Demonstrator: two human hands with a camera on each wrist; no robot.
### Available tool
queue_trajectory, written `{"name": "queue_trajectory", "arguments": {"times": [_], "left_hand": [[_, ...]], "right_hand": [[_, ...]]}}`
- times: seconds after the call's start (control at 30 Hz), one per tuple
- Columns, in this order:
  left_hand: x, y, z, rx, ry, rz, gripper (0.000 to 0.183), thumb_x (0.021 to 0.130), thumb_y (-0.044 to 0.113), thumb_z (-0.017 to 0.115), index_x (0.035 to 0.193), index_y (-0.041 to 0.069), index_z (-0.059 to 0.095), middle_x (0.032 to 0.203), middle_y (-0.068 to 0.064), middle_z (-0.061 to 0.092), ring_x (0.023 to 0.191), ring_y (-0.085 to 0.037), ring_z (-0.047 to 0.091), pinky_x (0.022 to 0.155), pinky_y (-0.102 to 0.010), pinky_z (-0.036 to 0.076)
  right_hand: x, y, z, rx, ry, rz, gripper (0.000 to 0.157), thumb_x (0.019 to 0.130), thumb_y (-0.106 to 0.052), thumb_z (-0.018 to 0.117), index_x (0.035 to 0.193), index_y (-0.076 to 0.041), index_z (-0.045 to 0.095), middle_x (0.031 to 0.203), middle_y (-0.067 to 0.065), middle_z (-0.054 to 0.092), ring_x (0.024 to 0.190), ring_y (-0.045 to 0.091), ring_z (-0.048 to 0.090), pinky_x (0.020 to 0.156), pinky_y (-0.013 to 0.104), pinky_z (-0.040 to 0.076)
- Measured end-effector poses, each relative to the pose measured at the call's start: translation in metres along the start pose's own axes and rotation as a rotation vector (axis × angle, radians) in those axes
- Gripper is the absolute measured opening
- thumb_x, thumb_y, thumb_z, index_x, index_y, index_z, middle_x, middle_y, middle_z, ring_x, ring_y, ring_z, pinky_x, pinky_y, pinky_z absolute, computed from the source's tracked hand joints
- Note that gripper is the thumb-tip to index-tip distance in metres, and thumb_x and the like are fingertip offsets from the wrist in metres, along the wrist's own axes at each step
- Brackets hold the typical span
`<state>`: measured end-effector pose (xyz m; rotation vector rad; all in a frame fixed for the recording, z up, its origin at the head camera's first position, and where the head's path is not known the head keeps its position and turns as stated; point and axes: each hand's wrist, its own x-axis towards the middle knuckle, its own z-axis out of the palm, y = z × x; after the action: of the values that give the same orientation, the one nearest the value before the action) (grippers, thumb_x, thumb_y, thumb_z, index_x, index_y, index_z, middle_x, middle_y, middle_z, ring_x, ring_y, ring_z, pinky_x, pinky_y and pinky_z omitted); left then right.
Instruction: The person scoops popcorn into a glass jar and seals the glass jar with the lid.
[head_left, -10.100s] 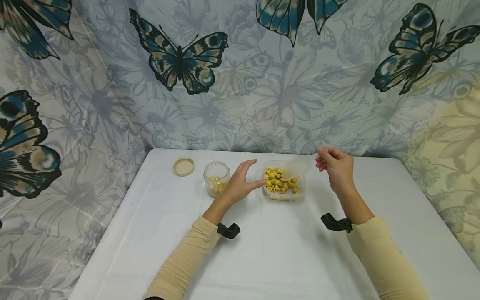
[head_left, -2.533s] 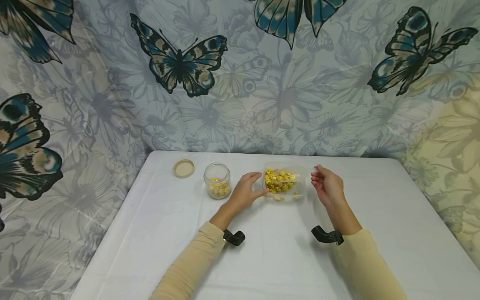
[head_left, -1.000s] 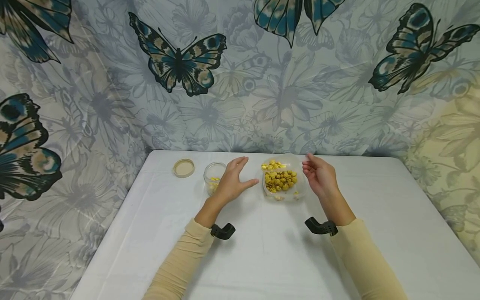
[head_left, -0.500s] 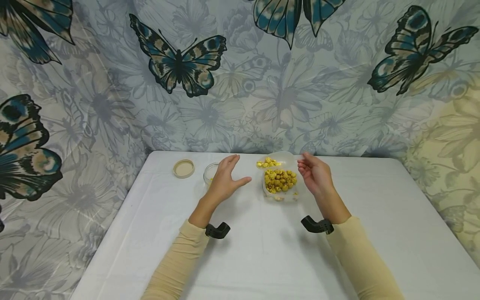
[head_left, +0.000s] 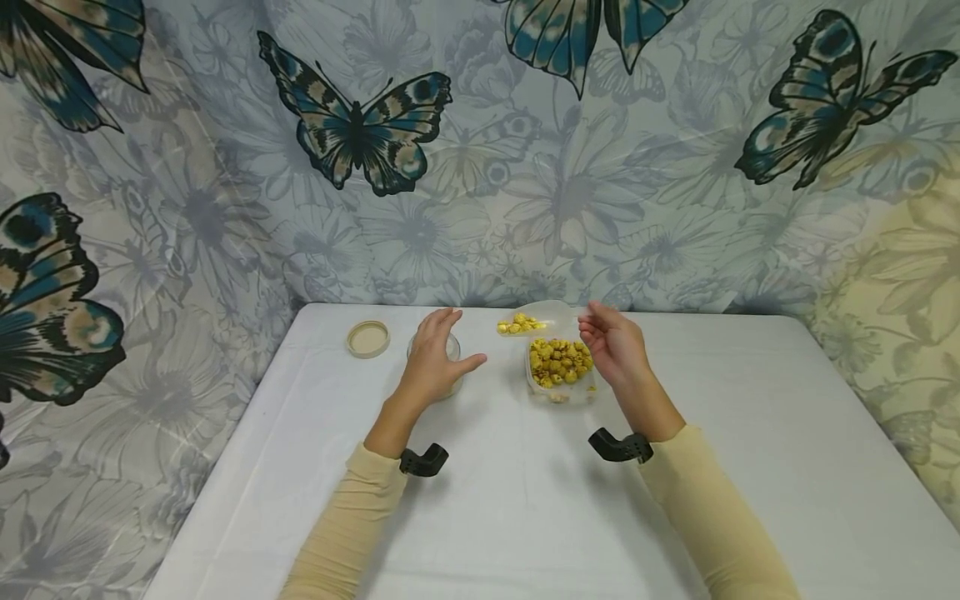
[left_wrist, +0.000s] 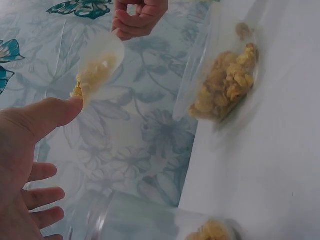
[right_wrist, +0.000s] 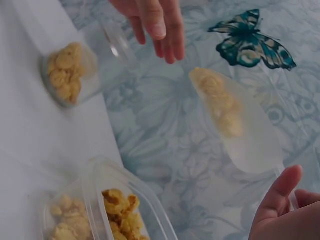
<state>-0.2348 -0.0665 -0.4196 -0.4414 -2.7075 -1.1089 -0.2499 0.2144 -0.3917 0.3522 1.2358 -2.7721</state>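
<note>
My right hand [head_left: 618, 346] grips the handle of a translucent plastic scoop [right_wrist: 255, 145]. Yellow popcorn [head_left: 519, 323] lies in the scoop, which is raised above the far side of a clear plastic container [head_left: 572, 399]. More popcorn [head_left: 558, 360] fills part of that container. To the left, my left hand [head_left: 431, 358] hovers with fingers and thumb spread, holding nothing. It covers much of a glass jar [right_wrist: 107, 57] in the head view. The right wrist view shows the jar uncovered and upright on the table, with popcorn at its bottom.
A round beige-rimmed lid [head_left: 368, 339] lies on the table left of the jar. The white-covered table [head_left: 517, 517] reaches back to a fabric backdrop [head_left: 480, 208] printed with butterflies and flowers.
The scoop has come up out of the container loaded with popcorn and moved left towards the jar. My left hand has drawn away from the container, leftwards to the jar.
</note>
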Motion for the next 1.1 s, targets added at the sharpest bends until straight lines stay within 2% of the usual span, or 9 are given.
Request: {"name": "queue_trajectory", "arguments": {"times": [0.23,0.4,0.63,0.93,1.1], "left_hand": [[-0.002,-0.012,-0.003,-0.002,0.034,-0.014,0.084,0.079,0.036,0.08,0.146,0.004,0.04,0.149,-0.015,0.039,0.144,-0.033,0.029,0.12,-0.053,0.023],[-0.004,-0.019,-0.008,-0.018,0.025,-0.06,0.088,0.079,0.04,0.079,0.148,0.006,0.037,0.152,-0.013,0.036,0.144,-0.032,0.028,0.119,-0.054,0.024],[-0.008,-0.032,-0.016,-0.053,0.001,-0.153,0.094,0.079,0.044,0.078,0.151,0.01,0.03,0.155,-0.013,0.031,0.146,-0.034,0.024,0.118,-0.057,0.026],[-0.008,-0.048,-0.017,-0.145,-0.041,-0.255,0.104,0.075,0.047,0.08,0.154,0.011,0.024,0.157,-0.015,0.028,0.146,-0.034,0.026,0.117,-0.057,0.028],[-0.01,-0.056,-0.016,-0.19,-0.07,-0.275,0.106,0.073,0.045,0.082,0.154,0.009,0.023,0.158,-0.015,0.029,0.145,-0.034,0.028,0.117,-0.057,0.028]], "right_hand": [[0.007,0.004,0.014,-0.014,-0.014,-0.005,0.014,0.1,-0.012,0.053,0.092,-0.005,0.063,0.067,0.003,0.065,0.059,0.011,0.062,0.056,0.016,0.054],[0.011,0.01,0.022,-0.025,0.0,0.004,0.018,0.1,-0.012,0.054,0.087,-0.006,0.064,0.065,0.003,0.066,0.057,0.011,0.062,0.056,0.015,0.054],[0.014,0.02,0.029,-0.069,0.011,0.023,0.012,0.1,-0.012,0.053,0.096,-0.004,0.061,0.068,0.003,0.066,0.059,0.011,0.061,0.057,0.015,0.054],[0.016,0.033,0.035,-0.111,-0.043,0.028,0.016,0.101,-0.013,0.052,0.088,-0.005,0.059,0.068,0.003,0.067,0.058,0.01,0.062,0.057,0.015,0.053],[0.016,0.039,0.038,-0.136,-0.051,0.041,0.009,0.1,-0.011,0.052,0.094,-0.007,0.056,0.067,0.002,0.066,0.058,0.009,0.063,0.055,0.015,0.053]]}}
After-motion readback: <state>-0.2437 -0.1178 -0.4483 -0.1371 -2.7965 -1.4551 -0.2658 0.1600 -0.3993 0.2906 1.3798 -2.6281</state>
